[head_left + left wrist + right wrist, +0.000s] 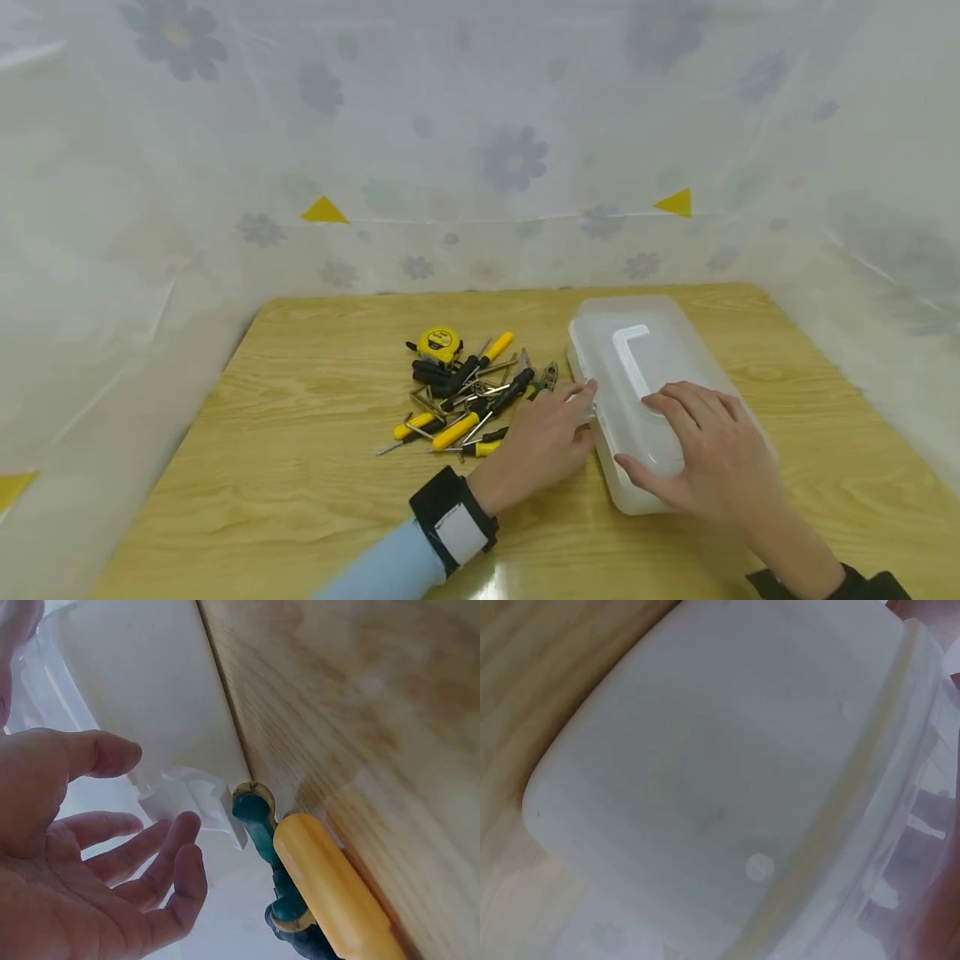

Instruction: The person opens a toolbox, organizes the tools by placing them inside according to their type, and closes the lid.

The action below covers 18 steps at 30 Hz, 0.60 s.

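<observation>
A translucent white plastic box (675, 321) with a lid and a white carrying handle (632, 358) lies on the right half of the table. My left hand (540, 437) is at the box's left side, its fingertips by the front latch. In the left wrist view that latch (187, 799) sticks out from the wall, and the loosely bent fingers hold nothing. My right hand (712, 454) rests spread over the lid's near part, thumb by the left edge. The right wrist view shows mostly the box's side wall (705, 772).
Left of the box lies a heap of tools: a yellow tape measure (439, 344), yellow-handled screwdrivers (457, 432), hex keys (420, 427) and pliers (550, 377). A green grip (262, 832) and yellow handle (330, 885) lie close to the left hand. Flowered sheeting (420, 267) surrounds the table.
</observation>
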Each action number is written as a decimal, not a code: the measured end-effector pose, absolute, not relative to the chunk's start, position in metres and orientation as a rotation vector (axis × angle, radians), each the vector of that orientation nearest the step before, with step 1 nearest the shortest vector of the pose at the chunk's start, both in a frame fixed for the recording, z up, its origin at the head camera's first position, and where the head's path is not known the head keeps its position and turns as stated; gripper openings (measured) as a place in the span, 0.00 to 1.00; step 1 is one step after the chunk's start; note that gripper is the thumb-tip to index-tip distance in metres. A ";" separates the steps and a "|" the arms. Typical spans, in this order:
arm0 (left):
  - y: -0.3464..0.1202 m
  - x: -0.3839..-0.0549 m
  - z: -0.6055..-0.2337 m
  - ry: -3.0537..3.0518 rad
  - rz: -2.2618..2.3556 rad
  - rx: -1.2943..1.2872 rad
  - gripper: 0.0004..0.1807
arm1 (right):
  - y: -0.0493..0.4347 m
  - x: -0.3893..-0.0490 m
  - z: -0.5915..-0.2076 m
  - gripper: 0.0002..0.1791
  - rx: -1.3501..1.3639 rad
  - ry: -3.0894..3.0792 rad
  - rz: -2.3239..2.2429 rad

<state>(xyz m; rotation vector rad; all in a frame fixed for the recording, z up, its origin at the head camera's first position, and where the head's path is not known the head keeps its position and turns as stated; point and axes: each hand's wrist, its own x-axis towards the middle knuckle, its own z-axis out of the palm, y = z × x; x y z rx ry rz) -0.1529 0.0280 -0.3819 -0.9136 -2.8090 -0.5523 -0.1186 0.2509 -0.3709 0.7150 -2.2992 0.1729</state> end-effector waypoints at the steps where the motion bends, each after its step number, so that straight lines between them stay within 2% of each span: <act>1: 0.030 -0.156 -0.382 -2.810 -0.541 -0.942 0.32 | 0.253 -0.121 -0.371 0.46 0.703 -2.305 0.171; 5: 0.037 -0.167 -0.382 -2.858 -0.587 -1.054 0.33 | 0.263 -0.130 -0.372 0.45 0.694 -2.301 0.192; 12: 0.043 -0.175 -0.388 -3.049 -0.948 -1.179 0.45 | 0.278 -0.135 -0.374 0.48 0.740 -2.326 0.200; 14: 0.042 -0.177 -0.389 -3.049 -0.929 -1.182 0.45 | 0.281 -0.134 -0.373 0.48 0.760 -2.373 0.178; 18: 0.040 -0.182 -0.387 -2.961 -0.688 -1.211 0.38 | 0.283 -0.135 -0.372 0.46 0.796 -2.428 0.114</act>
